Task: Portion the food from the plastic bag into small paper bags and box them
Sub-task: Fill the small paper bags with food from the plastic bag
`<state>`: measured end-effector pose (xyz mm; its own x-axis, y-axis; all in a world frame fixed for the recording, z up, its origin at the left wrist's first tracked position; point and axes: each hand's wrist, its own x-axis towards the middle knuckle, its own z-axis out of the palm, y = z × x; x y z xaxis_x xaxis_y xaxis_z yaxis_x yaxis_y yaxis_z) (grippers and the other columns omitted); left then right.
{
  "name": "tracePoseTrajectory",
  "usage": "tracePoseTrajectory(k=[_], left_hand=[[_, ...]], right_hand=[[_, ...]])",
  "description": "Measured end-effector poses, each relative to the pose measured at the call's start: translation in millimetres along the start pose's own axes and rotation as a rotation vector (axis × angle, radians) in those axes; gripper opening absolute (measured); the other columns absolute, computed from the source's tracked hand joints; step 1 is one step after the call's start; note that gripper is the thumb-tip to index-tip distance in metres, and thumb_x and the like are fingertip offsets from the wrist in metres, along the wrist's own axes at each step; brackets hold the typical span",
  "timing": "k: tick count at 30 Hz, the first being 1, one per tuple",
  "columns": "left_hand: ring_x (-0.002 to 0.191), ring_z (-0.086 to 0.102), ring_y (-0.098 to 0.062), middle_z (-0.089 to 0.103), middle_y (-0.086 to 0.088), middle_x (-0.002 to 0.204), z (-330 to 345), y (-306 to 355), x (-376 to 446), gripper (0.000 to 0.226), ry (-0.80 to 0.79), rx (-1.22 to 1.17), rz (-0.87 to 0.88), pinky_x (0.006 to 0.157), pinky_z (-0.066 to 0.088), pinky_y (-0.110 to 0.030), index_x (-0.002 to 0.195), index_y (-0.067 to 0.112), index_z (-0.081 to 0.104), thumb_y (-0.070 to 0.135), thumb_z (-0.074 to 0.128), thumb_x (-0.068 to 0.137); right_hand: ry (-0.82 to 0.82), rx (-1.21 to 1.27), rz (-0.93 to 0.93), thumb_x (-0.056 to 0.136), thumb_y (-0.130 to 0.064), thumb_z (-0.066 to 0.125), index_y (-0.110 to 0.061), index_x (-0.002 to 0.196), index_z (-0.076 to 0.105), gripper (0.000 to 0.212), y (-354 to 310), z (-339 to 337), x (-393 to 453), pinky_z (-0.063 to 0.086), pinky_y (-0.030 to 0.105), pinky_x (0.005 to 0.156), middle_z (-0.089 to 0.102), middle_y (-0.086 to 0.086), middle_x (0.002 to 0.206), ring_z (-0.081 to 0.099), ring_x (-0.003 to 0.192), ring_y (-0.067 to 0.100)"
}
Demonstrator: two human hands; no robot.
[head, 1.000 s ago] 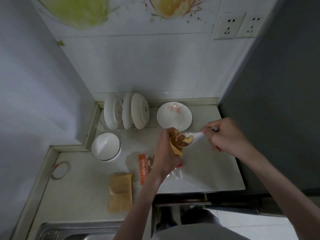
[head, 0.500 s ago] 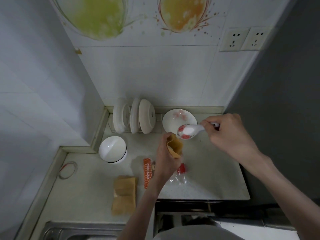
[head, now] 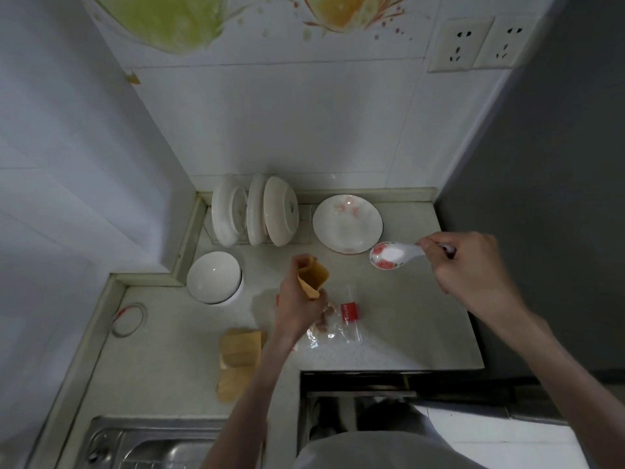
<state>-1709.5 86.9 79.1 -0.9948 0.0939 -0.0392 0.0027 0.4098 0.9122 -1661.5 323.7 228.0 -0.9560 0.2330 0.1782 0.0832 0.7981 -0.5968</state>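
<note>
Paper bag [head: 313, 278], small and tan, stands upright with its mouth open in my left hand [head: 297, 308], whose fingers curl round it above the clear plastic bag [head: 333, 328] lying on the tabletop [head: 406, 333]. My right hand [head: 471, 269] pinches the handle of a white, red-patterned spoon [head: 392, 255], well apart from the paper bag, beside the plate [head: 347, 223]

A white bowl [head: 214, 277] sits left of the left hand [head: 297, 304]. Upright plates [head: 255, 209] stand beyond it. A flowered dish [head: 347, 223] lies past the right hand [head: 470, 265]. A rubber band [head: 129, 319] lies far left, with a sink [head: 152, 445] nearest the person.
</note>
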Motion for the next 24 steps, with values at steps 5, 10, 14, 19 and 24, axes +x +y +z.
tracePoseTrajectory(k=[5, 10, 14, 19, 24], left_hand=[[0.088, 0.059, -0.002, 0.059, 0.013, 0.101, -4, -9, 3, 0.062, 0.008, 0.004, -0.093, 0.064, 0.043, -0.002, 0.108, 0.041, 0.045, 0.001, 0.073, 0.069], [0.076, 0.058, 0.01, 0.06, 0.021, 0.088, -8, -32, 4, 0.059, 0.017, 0.044, -0.181, 0.062, 0.039, 0.002, 0.11, 0.032, 0.049, 0.007, 0.081, 0.068], [0.076, 0.054, 0.004, 0.055, 0.019, 0.087, -6, -66, -7, 0.055, 0.059, 0.06, -0.279, 0.059, 0.04, -0.008, 0.11, 0.019, 0.052, 0.004, 0.084, 0.068], [0.07, 0.06, -0.011, 0.062, 0.006, 0.085, -12, -101, -15, 0.049, 0.048, 0.076, -0.431, 0.055, 0.048, -0.023, 0.109, 0.02, 0.05, 0.002, 0.076, 0.071], [0.093, 0.064, -0.031, 0.063, -0.014, 0.107, -11, -123, -10, 0.05, 0.047, 0.089, -0.533, 0.074, 0.058, -0.045, 0.116, 0.008, 0.053, -0.005, 0.07, 0.071]], right_hand=[[-0.087, 0.019, 0.03, 0.088, -0.006, 0.054, 0.006, 0.072, 0.065, 0.023, 17, 16, -5, 0.04, 0.035, 0.049, 0.053, 0.026, 0.057, 0.046, 0.049, 0.035], [-0.134, 0.114, 0.141, 0.09, -0.012, 0.055, 0.001, 0.065, 0.062, 0.029, 48, 57, -14, 0.027, 0.026, 0.041, 0.044, 0.013, 0.043, 0.036, 0.037, 0.008], [-0.253, 0.084, 0.269, 0.092, -0.007, 0.049, 0.006, 0.063, 0.056, 0.033, 85, 108, -22, 0.031, 0.025, 0.045, 0.042, 0.005, 0.046, 0.037, 0.04, 0.008], [-0.304, 0.008, 0.281, 0.092, -0.004, 0.046, 0.002, 0.06, 0.051, 0.033, 116, 153, -32, 0.025, 0.025, 0.045, 0.043, 0.002, 0.05, 0.035, 0.044, 0.007], [-0.266, 0.047, 0.351, 0.095, -0.004, 0.045, 0.003, 0.066, 0.058, 0.032, 125, 184, -26, 0.039, 0.028, 0.048, 0.054, 0.01, 0.057, 0.054, 0.052, 0.022]])
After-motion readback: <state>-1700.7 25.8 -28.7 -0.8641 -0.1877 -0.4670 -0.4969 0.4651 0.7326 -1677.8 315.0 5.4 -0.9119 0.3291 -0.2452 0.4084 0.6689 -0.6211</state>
